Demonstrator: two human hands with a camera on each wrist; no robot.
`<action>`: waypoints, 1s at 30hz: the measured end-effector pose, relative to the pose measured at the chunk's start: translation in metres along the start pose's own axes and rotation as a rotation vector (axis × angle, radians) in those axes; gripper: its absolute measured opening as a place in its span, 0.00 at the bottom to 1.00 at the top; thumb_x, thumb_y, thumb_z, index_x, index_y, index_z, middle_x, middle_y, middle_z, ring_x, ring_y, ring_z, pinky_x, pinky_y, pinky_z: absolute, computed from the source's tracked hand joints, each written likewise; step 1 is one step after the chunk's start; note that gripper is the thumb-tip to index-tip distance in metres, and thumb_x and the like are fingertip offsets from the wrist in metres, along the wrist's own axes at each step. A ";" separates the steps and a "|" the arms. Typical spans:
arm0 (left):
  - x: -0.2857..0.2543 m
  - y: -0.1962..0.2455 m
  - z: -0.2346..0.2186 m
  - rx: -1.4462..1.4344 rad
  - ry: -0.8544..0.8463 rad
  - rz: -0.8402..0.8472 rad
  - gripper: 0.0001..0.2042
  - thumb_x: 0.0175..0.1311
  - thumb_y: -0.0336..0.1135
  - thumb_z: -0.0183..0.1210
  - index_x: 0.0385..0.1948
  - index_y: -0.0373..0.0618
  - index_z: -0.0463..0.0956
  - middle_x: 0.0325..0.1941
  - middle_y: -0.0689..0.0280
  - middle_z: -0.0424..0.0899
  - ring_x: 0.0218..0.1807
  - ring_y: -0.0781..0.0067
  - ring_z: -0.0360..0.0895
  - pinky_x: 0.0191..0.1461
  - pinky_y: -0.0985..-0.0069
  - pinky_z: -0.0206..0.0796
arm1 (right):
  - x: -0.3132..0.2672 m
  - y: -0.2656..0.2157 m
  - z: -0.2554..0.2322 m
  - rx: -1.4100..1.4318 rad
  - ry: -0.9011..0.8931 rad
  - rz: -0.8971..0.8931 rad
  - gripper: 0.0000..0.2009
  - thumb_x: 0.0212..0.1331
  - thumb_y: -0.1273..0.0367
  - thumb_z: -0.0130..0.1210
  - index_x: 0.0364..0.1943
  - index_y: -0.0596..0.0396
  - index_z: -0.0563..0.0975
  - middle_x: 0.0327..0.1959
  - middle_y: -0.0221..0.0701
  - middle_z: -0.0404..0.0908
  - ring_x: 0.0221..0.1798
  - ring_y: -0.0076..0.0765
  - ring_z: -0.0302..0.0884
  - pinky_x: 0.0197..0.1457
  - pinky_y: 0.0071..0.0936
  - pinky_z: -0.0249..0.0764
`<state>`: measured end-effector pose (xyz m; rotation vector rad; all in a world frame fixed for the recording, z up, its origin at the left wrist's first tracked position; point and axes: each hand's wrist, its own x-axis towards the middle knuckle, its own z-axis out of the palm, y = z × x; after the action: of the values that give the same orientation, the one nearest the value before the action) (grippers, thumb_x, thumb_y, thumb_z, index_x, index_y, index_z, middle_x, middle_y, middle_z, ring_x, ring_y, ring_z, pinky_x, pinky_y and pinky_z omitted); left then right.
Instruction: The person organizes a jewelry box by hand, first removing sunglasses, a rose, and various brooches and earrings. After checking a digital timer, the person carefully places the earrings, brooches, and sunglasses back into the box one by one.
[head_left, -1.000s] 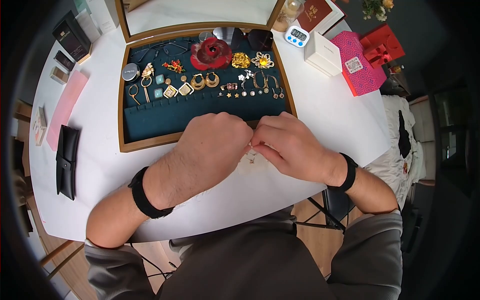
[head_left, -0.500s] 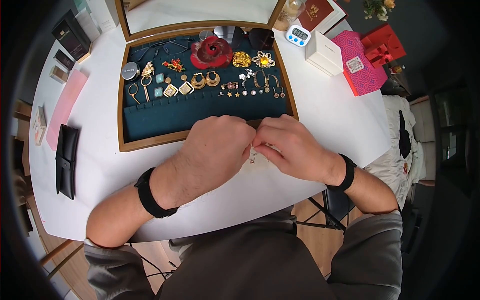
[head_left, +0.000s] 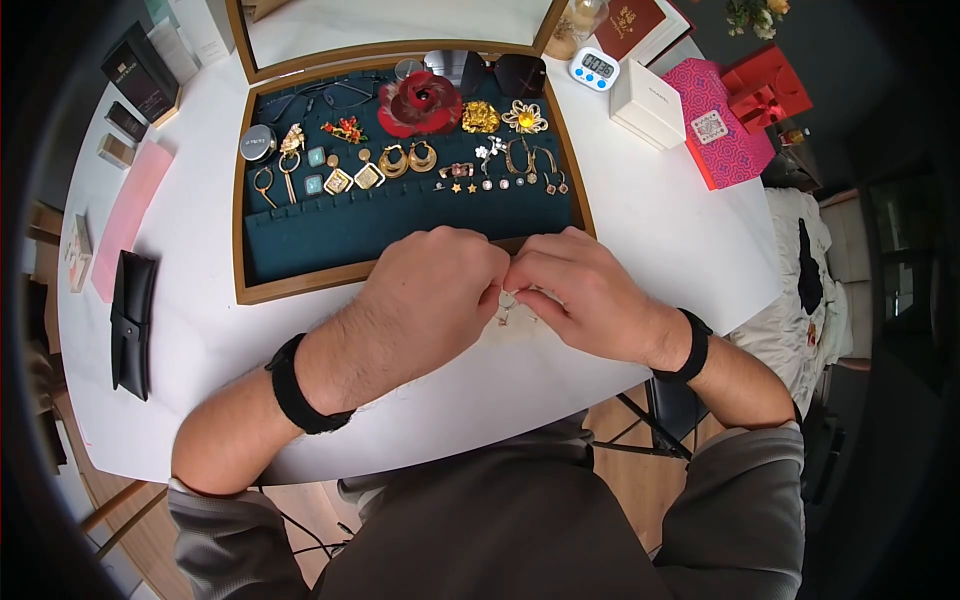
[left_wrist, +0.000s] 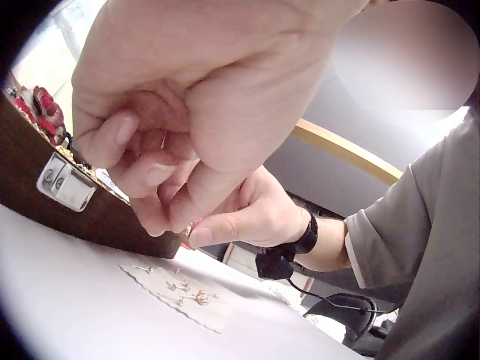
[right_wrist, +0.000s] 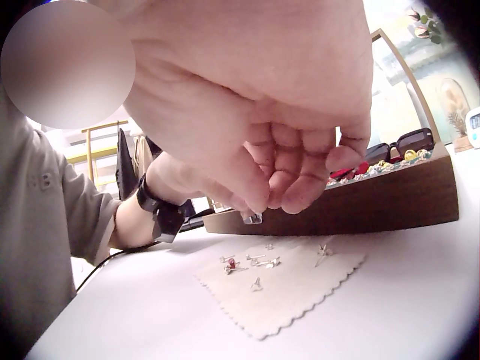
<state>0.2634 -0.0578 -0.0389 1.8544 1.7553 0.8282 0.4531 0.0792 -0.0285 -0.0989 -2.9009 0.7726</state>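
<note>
In the head view my left hand (head_left: 430, 295) and right hand (head_left: 585, 295) meet at the fingertips, just in front of the open jewellery box (head_left: 300, 291). Both pinch at a tiny earring, mostly covered by the fingers; a reddish glint shows by the right thumb (left_wrist: 214, 229) in the left wrist view. Below the hands lies a pale cloth (right_wrist: 274, 319) with a scalloped edge. Several small stud earrings (right_wrist: 257, 285) are scattered over it, one with a red stone (right_wrist: 231, 265).
The box's dark green lining (head_left: 400, 225) bears earrings, a red flower brooch (head_left: 420, 103) and sunglasses (head_left: 520, 76). A black case (head_left: 133, 325) and pink strip (head_left: 135, 218) lie left. At right stand a timer (head_left: 594, 69), white box (head_left: 647, 108) and pink box (head_left: 720, 120).
Both hands stay together at the same spot; the left hand and wrist have shifted slightly right since the first frame. The box and its contents look unchanged.
</note>
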 end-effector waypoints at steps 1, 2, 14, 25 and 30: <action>0.000 0.000 0.000 0.004 0.000 -0.006 0.01 0.62 0.24 0.67 0.31 0.39 0.85 0.32 0.58 0.87 0.37 0.50 0.88 0.42 0.60 0.80 | 0.000 0.000 0.000 0.003 0.003 -0.002 0.04 0.65 0.75 0.65 0.39 0.54 0.80 0.37 0.31 0.79 0.44 0.43 0.80 0.48 0.40 0.70; 0.000 0.000 0.000 0.005 0.000 -0.005 0.01 0.62 0.24 0.67 0.31 0.39 0.85 0.32 0.58 0.87 0.37 0.50 0.88 0.42 0.60 0.80 | 0.000 0.000 0.000 0.002 0.004 -0.002 0.04 0.65 0.75 0.65 0.39 0.54 0.80 0.37 0.31 0.79 0.44 0.43 0.80 0.48 0.40 0.70; -0.001 0.002 0.000 -0.022 -0.043 -0.016 0.01 0.61 0.23 0.66 0.32 0.38 0.84 0.33 0.56 0.88 0.37 0.49 0.88 0.42 0.60 0.81 | 0.001 -0.003 -0.002 0.013 -0.021 0.011 0.07 0.62 0.74 0.69 0.38 0.52 0.80 0.37 0.30 0.79 0.45 0.41 0.80 0.48 0.40 0.69; 0.002 -0.001 -0.003 -0.066 -0.018 -0.006 0.02 0.61 0.25 0.71 0.32 0.40 0.87 0.32 0.58 0.89 0.35 0.53 0.88 0.40 0.63 0.79 | 0.002 -0.006 -0.007 0.033 0.047 -0.015 0.07 0.62 0.73 0.70 0.38 0.52 0.81 0.36 0.29 0.80 0.43 0.40 0.80 0.47 0.39 0.69; 0.004 -0.002 -0.011 -0.125 0.071 0.021 0.03 0.61 0.25 0.72 0.34 0.40 0.89 0.32 0.59 0.89 0.31 0.57 0.86 0.37 0.67 0.77 | 0.007 -0.010 -0.017 0.068 0.111 -0.003 0.07 0.61 0.75 0.71 0.39 0.53 0.82 0.36 0.29 0.82 0.41 0.41 0.81 0.46 0.38 0.70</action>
<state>0.2546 -0.0542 -0.0321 1.7853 1.6878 1.0003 0.4485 0.0793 -0.0083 -0.1255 -2.7669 0.8360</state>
